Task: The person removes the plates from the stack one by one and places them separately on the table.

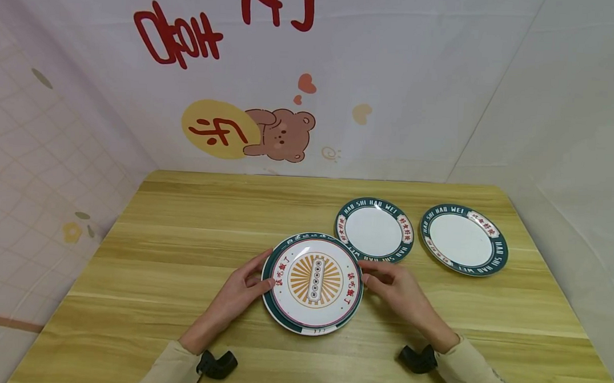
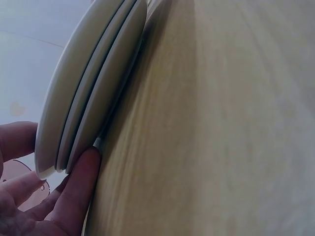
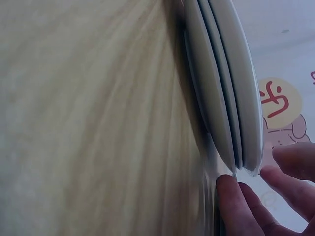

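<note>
A stack of plates [image 1: 314, 306] stands in front of me, the top one white with an orange sunburst and red characters. Beneath it shows a green-rimmed plate, and several stacked rims appear edge-on in both wrist views. My left hand [image 1: 241, 288] grips the stack's left edge, thumb over the top rim and fingertips [image 2: 87, 162] low against the underside. At the right edge is my right hand [image 1: 397, 290], its fingertips [image 3: 227, 189] right at the lower rim. Its thumb [image 3: 295, 158] stands slightly off the top plate in the right wrist view.
A green-rimmed plate [image 1: 373, 231] lies just behind the stack to the right, overlapped by it in the head view. Another such plate [image 1: 461, 238] lies farther right. The wooden table [image 1: 182, 226] meets a printed wall covering [image 1: 410, 64] at the back.
</note>
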### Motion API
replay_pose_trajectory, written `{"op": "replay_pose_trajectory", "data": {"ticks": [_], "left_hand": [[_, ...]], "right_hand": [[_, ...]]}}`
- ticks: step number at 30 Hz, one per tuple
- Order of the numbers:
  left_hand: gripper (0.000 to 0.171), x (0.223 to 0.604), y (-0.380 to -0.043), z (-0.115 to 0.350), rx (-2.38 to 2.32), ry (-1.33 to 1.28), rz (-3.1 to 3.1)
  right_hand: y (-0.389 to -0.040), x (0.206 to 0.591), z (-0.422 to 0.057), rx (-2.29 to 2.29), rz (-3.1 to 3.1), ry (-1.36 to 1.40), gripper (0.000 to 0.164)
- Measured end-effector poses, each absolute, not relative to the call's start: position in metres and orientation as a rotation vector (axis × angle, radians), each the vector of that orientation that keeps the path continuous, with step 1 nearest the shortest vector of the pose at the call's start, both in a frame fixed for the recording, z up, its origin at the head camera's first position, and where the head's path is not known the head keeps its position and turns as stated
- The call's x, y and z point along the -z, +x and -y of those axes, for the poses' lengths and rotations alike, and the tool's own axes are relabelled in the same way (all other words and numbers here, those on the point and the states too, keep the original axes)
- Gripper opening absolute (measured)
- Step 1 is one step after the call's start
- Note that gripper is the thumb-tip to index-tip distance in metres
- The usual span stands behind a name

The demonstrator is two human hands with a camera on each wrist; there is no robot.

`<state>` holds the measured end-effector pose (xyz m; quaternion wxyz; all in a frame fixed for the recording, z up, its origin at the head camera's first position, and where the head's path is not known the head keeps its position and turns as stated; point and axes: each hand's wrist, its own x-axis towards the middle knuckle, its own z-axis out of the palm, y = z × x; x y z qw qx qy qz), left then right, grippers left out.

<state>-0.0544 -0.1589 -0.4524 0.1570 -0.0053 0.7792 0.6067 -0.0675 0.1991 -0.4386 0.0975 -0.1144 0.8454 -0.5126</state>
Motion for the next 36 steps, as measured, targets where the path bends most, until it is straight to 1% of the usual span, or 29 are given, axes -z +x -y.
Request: {"op": "replay_pose_trajectory", "data": {"ticks": [17,30,36], "left_hand": [[0.066,0.453,-0.054,0.159,-1.728,-0.026,-2.250],[0.063,0.454,-0.055,0.160,-1.815,0.055,-2.192],[0.064,0.454,-0.055,0.160,-1.825,0.053,-2.182]], "right_hand": [[-0.065,0.439,-0.197,1.450,-2.519,-0.334,0.033],[-0.068,0.440,-0.190,1.325,-2.610,-0.450,0.038],[-0.071,0.441,-0.188,1.322,-2.586,-0.453,0.040]]}}
